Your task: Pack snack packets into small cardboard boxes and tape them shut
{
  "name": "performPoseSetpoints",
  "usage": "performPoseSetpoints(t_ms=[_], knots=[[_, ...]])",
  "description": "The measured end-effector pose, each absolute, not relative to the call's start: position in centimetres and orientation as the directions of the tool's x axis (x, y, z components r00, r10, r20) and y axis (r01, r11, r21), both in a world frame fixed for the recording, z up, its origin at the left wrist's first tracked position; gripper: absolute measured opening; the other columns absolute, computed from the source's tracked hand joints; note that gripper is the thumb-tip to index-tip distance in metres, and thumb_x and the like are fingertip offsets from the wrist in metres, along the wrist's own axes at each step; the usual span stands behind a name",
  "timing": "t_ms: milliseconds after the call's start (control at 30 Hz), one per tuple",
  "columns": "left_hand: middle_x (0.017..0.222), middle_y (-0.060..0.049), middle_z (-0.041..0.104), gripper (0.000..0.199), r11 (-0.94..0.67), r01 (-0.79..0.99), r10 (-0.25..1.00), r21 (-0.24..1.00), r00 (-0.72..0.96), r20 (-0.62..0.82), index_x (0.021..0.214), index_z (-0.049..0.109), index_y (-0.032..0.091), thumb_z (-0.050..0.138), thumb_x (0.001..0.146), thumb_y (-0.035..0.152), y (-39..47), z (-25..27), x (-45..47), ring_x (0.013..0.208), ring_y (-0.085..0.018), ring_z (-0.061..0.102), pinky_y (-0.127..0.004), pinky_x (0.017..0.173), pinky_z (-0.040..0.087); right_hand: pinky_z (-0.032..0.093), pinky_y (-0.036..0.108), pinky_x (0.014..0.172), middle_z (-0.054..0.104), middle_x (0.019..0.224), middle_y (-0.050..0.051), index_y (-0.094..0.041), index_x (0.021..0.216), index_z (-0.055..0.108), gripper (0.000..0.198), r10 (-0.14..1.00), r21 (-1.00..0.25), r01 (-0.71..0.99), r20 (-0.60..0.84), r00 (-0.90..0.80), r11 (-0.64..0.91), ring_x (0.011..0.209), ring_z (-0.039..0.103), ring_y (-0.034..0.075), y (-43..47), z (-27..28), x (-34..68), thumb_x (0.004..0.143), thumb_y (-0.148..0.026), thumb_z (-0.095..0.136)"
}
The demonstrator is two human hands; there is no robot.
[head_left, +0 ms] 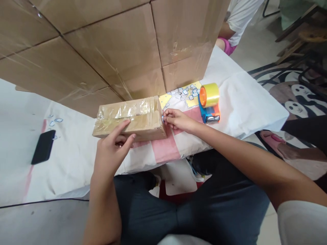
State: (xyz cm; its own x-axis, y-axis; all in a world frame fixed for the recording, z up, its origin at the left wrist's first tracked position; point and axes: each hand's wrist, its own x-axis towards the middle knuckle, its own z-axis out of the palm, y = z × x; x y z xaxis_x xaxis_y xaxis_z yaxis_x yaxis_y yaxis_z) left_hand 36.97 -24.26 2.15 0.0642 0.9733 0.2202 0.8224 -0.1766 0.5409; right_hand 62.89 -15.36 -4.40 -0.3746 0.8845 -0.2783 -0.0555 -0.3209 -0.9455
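Note:
A long brown cardboard box (143,127) with shiny clear tape over its top lies on the cloth-covered table. My left hand (112,143) rests at its near side, index finger stretched onto the top and thumb apart from it. At the box's right end, my right hand (176,119) is closed in a pinch. A tiny bluish-white spot shows at those fingertips, too small to make out. Right of this hand stands a blue and orange tape dispenser (206,110) carrying a yellowish roll of tape (211,95).
Big taped cartons (114,51) form a wall behind the box. A black phone (43,147) lies at the left on the patterned tablecloth (74,149). Another person's white sleeve (241,17) shows beyond the table's far right, and a foot in a pink slipper (274,141) at the right.

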Motion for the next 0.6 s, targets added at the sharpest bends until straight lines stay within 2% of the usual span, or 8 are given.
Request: performPoseSetpoints(t_ms=[67, 167, 233, 300, 367, 467, 600], knots=[[0.065, 0.007, 0.072, 0.048, -0.187, 0.829, 0.971, 0.528, 0.075, 0.226, 0.140, 0.064, 0.030, 0.068, 0.093, 0.041, -24.3, 2.2, 37.0, 0.057, -0.011, 0.059, -0.025, 0.069, 0.051, 0.026, 0.016, 0.038, 0.055, 0.058, -0.009, -0.021, 0.081, 0.052, 0.016, 0.895, -0.950, -0.050, -0.272, -0.353, -0.308, 0.043, 0.044, 0.006, -15.4, -4.4, 62.7, 0.084, -0.016, 0.067], [0.063, 0.007, 0.071, 0.047, -0.198, 0.837, 0.966, 0.510, 0.078, 0.246, 0.139, 0.064, 0.030, 0.068, 0.094, 0.040, -24.3, 2.1, 37.2, 0.056, -0.011, 0.058, -0.025, 0.070, 0.051, 0.039, 0.018, 0.048, 0.056, 0.058, -0.009, -0.022, 0.080, 0.052, 0.020, 0.962, -0.978, -0.072, -0.179, -0.204, -0.197, 0.051, 0.050, 0.008, -15.8, -4.5, 62.5, 0.077, -0.017, 0.071], [0.063, 0.007, 0.071, 0.047, -0.198, 0.839, 0.963, 0.507, 0.071, 0.259, 0.139, 0.064, 0.030, 0.068, 0.093, 0.040, -24.2, 2.0, 37.2, 0.056, -0.011, 0.059, -0.025, 0.069, 0.051, 0.047, 0.021, 0.060, 0.062, 0.064, -0.006, -0.020, 0.077, 0.057, 0.017, 0.991, -0.990, -0.086, -0.105, -0.087, -0.113, 0.062, 0.058, 0.010, -16.6, -4.8, 62.2, 0.073, -0.018, 0.074], [0.063, 0.007, 0.072, 0.047, -0.198, 0.834, 0.964, 0.516, 0.069, 0.258, 0.139, 0.064, 0.030, 0.068, 0.093, 0.040, -24.1, 1.8, 37.3, 0.057, -0.012, 0.061, -0.026, 0.068, 0.052, 0.053, 0.026, 0.071, 0.070, 0.075, 0.000, -0.018, 0.080, 0.067, 0.009, 0.996, -0.990, -0.117, -0.076, -0.042, -0.080, 0.072, 0.065, 0.014, -17.9, -5.1, 61.8, 0.074, -0.022, 0.072], [0.064, 0.007, 0.072, 0.047, -0.201, 0.825, 0.965, 0.528, 0.075, 0.251, 0.138, 0.065, 0.030, 0.069, 0.093, 0.041, -24.1, 1.8, 37.2, 0.058, -0.012, 0.063, -0.026, 0.069, 0.052, 0.055, 0.030, 0.078, 0.075, 0.086, 0.004, -0.017, 0.095, 0.076, 0.020, 0.996, -0.982, -0.165, -0.087, -0.028, -0.090, 0.080, 0.068, 0.016, -19.2, -5.4, 61.4, 0.079, -0.027, 0.068], [0.064, 0.007, 0.072, 0.046, -0.205, 0.816, 0.967, 0.540, 0.082, 0.242, 0.137, 0.065, 0.030, 0.069, 0.093, 0.041, -23.9, 1.8, 37.1, 0.057, -0.012, 0.063, -0.026, 0.069, 0.053, 0.056, 0.032, 0.080, 0.078, 0.095, 0.005, -0.016, 0.120, 0.076, 0.041, 0.992, -0.974, -0.187, -0.128, -0.012, -0.128, 0.083, 0.068, 0.017, -20.6, -5.8, 61.1, 0.085, -0.029, 0.061], [0.063, 0.006, 0.072, 0.047, -0.181, 0.797, 0.977, 0.576, 0.081, 0.195, 0.135, 0.066, 0.028, 0.070, 0.091, 0.044, -23.8, 1.8, 37.0, 0.055, -0.013, 0.063, -0.028, 0.065, 0.054, 0.055, 0.031, 0.080, 0.076, 0.090, 0.002, -0.017, 0.136, 0.070, 0.054, 0.987, -0.980, -0.131, -0.140, -0.080, -0.149, 0.078, 0.063, 0.015, -20.7, -5.9, 61.1, 0.084, -0.020, 0.054]])
